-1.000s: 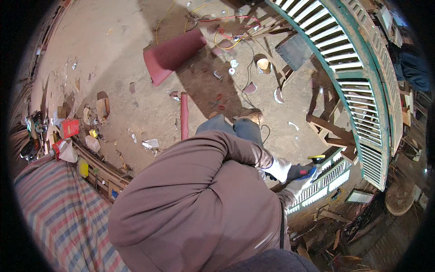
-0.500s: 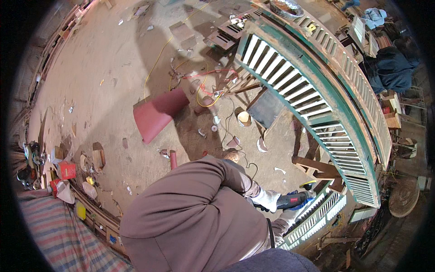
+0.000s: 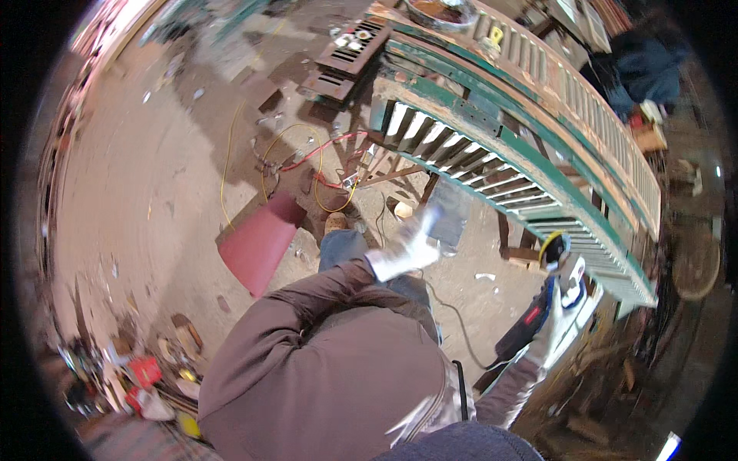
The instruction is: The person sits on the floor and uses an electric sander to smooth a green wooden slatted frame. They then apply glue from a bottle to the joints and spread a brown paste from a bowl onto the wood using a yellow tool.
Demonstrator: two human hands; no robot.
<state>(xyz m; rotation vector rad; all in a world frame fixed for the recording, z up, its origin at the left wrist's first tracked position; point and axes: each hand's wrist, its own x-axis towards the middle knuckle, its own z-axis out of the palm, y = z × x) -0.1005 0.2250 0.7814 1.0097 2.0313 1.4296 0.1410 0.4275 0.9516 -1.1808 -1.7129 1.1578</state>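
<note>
Scraps [image 3: 484,276] litter the dusty floor [image 3: 154,230] beside a louvred green shutter [image 3: 550,209]

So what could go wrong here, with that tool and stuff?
The right grip holds the angle grinder with its disc close to the green louvred shutter in this view; if it's spinning, which I can't tell, it might scratch the wood. The dark cord runs loose across the floor near the legs, so a foot might catch it. The metal bowl on the farther shutter could tip if bumped.
</note>
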